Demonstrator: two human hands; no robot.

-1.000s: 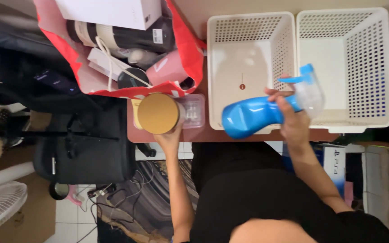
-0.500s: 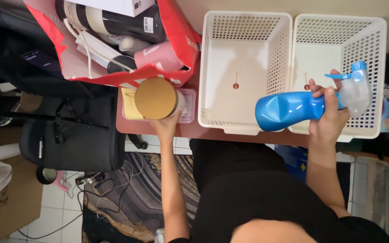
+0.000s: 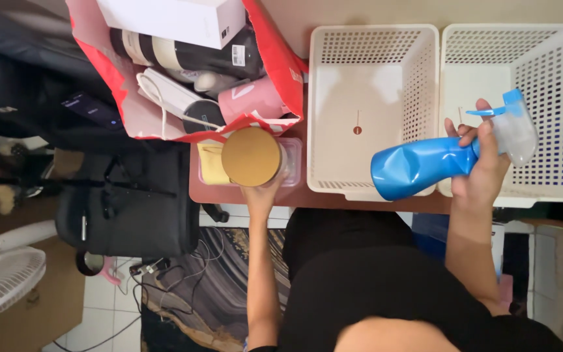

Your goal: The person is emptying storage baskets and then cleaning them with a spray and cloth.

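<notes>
1. We hold the right hand (image 3: pixel 483 173) clenched around the neck of the blue spray bottle (image 3: pixel 425 166), just below its translucent trigger head, so the bottle lies on its side with its base pointing left. A neck grip of this kind appears to keep the body steady in the air.
2. We keep the bottle above the near rims of the two white baskets; its head sits over the right basket (image 3: pixel 555 111), its base over the near edge of the left basket (image 3: pixel 373 45).
3. We wrap the left hand (image 3: pixel 260 194) around the near side of the jar with a round gold lid (image 3: pixel 251 156), which stands upright on the table (image 3: pixel 307 195) beside a clear plastic box (image 3: pixel 291 163).
4. Farther off, a red bag (image 3: pixel 275 58) lies open, holding a white box (image 3: pixel 171 19) and dark cylinders.
</notes>
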